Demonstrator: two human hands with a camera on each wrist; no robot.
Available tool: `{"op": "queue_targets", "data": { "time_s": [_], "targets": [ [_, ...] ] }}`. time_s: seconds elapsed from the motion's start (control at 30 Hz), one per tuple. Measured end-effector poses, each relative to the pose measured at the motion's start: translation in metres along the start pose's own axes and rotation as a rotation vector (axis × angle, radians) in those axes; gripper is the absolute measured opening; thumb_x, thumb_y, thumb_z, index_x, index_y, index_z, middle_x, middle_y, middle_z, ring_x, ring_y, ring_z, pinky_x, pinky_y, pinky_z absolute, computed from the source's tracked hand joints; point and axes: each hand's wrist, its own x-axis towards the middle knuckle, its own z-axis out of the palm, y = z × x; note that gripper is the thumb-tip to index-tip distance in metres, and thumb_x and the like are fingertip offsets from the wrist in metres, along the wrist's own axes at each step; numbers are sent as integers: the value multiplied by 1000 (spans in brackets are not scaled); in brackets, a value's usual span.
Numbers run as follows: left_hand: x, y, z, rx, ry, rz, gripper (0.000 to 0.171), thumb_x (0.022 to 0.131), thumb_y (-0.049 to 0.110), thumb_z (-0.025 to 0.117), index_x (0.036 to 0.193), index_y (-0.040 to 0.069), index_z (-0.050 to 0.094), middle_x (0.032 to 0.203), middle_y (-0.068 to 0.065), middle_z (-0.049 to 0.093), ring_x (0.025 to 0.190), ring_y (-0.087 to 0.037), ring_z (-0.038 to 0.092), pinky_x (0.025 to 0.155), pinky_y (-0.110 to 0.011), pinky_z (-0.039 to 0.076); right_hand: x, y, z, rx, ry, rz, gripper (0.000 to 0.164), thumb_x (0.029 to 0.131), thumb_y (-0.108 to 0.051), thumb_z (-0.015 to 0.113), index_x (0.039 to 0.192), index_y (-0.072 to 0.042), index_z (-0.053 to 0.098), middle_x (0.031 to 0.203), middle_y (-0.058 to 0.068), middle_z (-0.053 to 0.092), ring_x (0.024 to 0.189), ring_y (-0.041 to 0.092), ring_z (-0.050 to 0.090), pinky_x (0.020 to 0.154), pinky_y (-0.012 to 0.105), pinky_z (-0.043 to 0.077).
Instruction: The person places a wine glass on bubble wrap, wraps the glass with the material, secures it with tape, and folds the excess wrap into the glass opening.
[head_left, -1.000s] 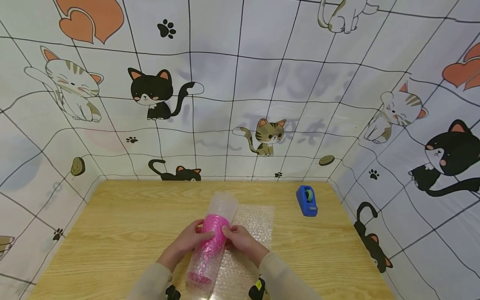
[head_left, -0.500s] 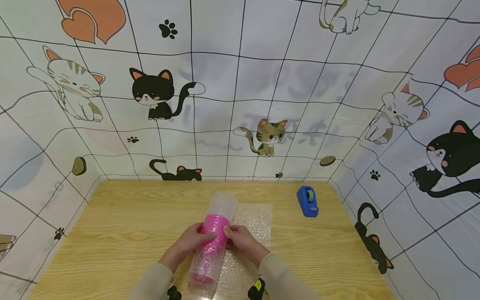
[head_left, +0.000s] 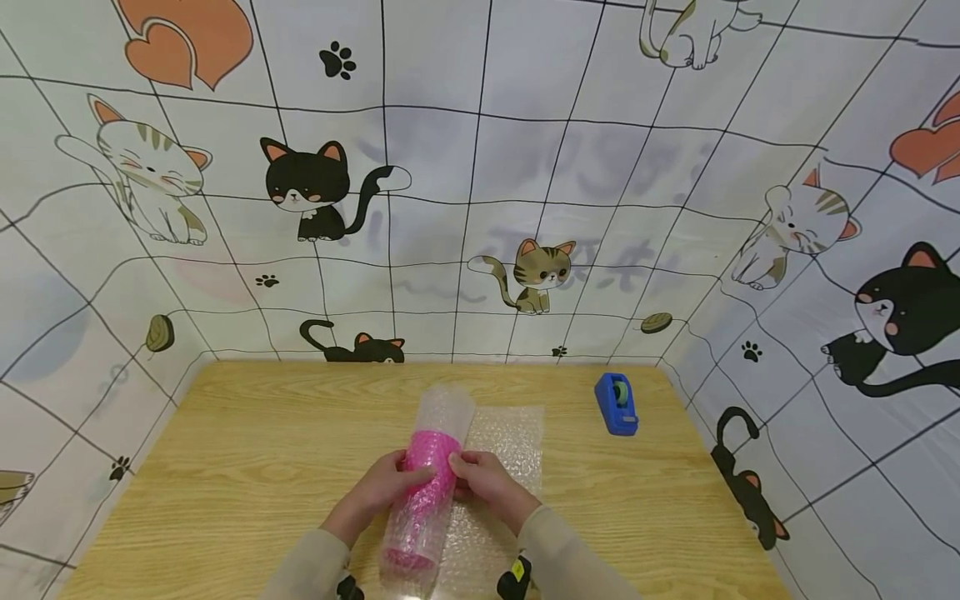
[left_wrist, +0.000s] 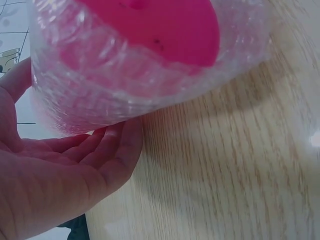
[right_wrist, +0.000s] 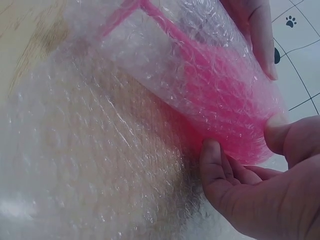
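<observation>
A long pink object point(head_left: 433, 454) lies rolled in clear bubble wrap point(head_left: 442, 407), tilted slightly on the table. Its kind is hidden by the wrap, though a flat round pink end point(left_wrist: 170, 30) shows in the left wrist view. My left hand point(head_left: 378, 483) grips the roll's left side, thumb on top and fingers curled beneath. From the right side, my right hand point(head_left: 491, 483) holds it with the thumb on top and fingertips low against the roll. A flat stretch of bubble wrap point(right_wrist: 90, 150) runs out from under the roll toward the right.
A blue tape dispenser point(head_left: 617, 404) stands at the back right of the wooden table point(head_left: 285, 417). Cloth walls with printed cats point(head_left: 307, 187) close off the back and both sides.
Both hands keep their hold on the wrapped roll. Its near end has shifted slightly to the right, and the flat sheet's visible right edge has drawn slightly left.
</observation>
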Motion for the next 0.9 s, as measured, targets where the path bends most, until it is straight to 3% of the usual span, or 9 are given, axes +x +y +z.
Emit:
{"op": "queue_targets", "data": {
  "time_s": [0.3,0.63,0.8,0.9],
  "targets": [
    [-2,2,4,40,25,10,82,87,45,69,141,-9,40,133,-27,55,118,-41,57,97,-56,49,-2,2,-1,9,13,-13,56,99,-34,57,135,8,49,101,10,72,83,12,67,79,34,60],
    [-6,10,12,91,84,31,82,86,41,70,141,-11,38,135,-32,51,121,-45,54,100,-56,47,-3,-1,-7,-16,7,26,51,99,-31,57,131,9,52,103,13,70,85,14,67,84,38,59],
    [-6,10,16,85,96,52,80,86,42,71,139,-10,41,132,-29,55,117,-41,58,97,-55,50,-4,-5,-11,-23,-37,30,51,100,-29,54,132,10,46,106,15,69,88,16,67,86,39,58],
    [-6,8,17,78,97,52,83,86,43,71,141,-10,38,134,-30,53,120,-42,56,98,-55,49,-4,-6,-12,-5,-63,41,45,101,-28,53,128,8,51,101,12,71,87,16,68,85,39,59]
  ]
}}
